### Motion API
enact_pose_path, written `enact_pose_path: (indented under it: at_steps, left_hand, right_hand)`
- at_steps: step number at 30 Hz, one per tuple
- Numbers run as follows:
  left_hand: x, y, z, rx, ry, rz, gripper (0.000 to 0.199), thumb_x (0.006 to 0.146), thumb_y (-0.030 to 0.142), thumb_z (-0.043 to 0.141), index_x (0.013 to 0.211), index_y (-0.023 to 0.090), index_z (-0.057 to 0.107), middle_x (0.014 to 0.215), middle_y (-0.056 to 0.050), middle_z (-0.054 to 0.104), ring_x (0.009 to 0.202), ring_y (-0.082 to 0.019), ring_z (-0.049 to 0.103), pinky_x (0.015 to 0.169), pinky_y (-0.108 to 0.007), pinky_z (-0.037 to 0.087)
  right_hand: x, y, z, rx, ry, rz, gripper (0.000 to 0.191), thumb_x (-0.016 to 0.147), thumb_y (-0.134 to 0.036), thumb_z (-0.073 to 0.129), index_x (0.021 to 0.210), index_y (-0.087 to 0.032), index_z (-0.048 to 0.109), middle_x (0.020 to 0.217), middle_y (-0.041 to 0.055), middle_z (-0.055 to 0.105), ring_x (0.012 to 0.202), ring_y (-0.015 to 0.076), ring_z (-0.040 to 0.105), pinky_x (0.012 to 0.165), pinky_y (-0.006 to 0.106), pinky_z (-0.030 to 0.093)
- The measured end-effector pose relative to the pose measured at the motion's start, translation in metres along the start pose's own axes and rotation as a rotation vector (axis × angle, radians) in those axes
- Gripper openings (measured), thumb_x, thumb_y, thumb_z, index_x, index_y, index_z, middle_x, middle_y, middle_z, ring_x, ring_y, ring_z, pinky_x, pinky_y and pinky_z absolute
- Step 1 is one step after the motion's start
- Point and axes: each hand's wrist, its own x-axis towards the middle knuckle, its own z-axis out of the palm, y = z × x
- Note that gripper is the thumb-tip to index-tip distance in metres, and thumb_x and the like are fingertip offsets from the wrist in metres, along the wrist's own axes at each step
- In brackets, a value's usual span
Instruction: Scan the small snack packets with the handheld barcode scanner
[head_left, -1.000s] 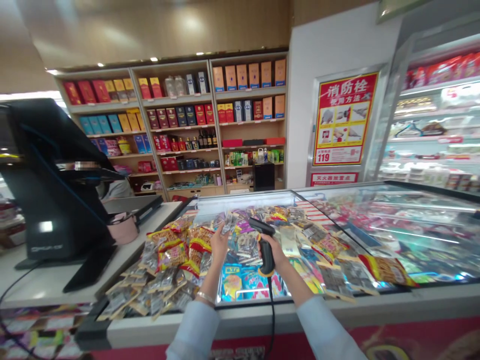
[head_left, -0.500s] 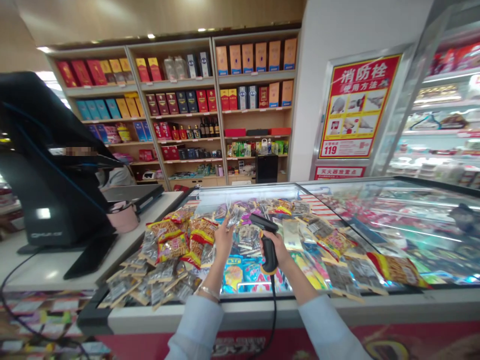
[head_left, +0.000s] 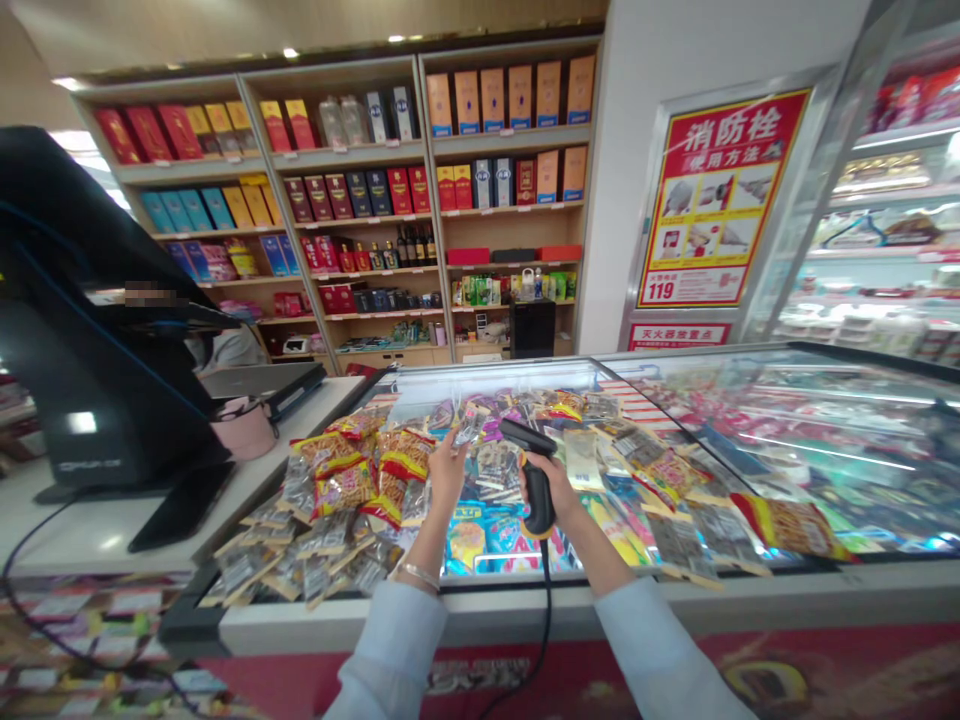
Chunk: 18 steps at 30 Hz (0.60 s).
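My right hand (head_left: pixel 549 484) is wrapped round the handle of a black barcode scanner (head_left: pixel 527 437), whose head points left. A cable hangs from its grip. My left hand (head_left: pixel 448 468) pinches a small clear snack packet (head_left: pixel 471 424) in front of the scanner head. Left of my left hand lie red and yellow snack bags (head_left: pixel 345 488) and a pile of small clear packets (head_left: pixel 300 555). More packets (head_left: pixel 679 540) lie to the right of my right hand. All of them rest on the glass top of a chest freezer (head_left: pixel 480 603).
A black monitor stand (head_left: pixel 97 400) and a pink cup (head_left: pixel 244 430) stand on the counter at left. One yellow and red bag (head_left: pixel 791 525) lies at the freezer's right front. Shelves of boxes and bottles line the back wall. A person is partly visible behind the monitor.
The view has shifted slightly. Both hands keep nearly the same places, still holding the scanner and the small packet.
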Motion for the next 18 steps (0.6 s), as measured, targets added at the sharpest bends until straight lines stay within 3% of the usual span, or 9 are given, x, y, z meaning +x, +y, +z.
enact_pose_path:
  at_steps: [13, 18]
  left_hand:
    - [-0.003, 0.007, 0.000, 0.022, 0.009, -0.008, 0.040, 0.081, 0.022, 0.061, 0.120, 0.019, 0.062, 0.082, -0.004, 0.073, 0.073, -0.018, 0.069, 0.073, -0.027, 0.051]
    - [-0.008, 0.016, -0.021, 0.041, 0.062, -0.024, 0.040, 0.078, 0.021, 0.061, 0.118, 0.016, 0.063, 0.086, -0.005, 0.073, 0.069, -0.018, 0.066, 0.072, -0.029, 0.051]
  right_hand:
    - [0.001, 0.001, -0.001, -0.023, 0.004, 0.003, 0.027, 0.068, -0.041, 0.070, 0.063, -0.016, 0.058, 0.045, -0.0004, 0.058, 0.033, 0.0115, 0.051, 0.033, 0.021, 0.042]
    - [0.001, 0.000, 0.003, -0.032, 0.028, 0.015, 0.025, 0.068, -0.039, 0.069, 0.063, -0.016, 0.058, 0.045, 0.0000, 0.058, 0.033, 0.0116, 0.051, 0.033, 0.022, 0.041]
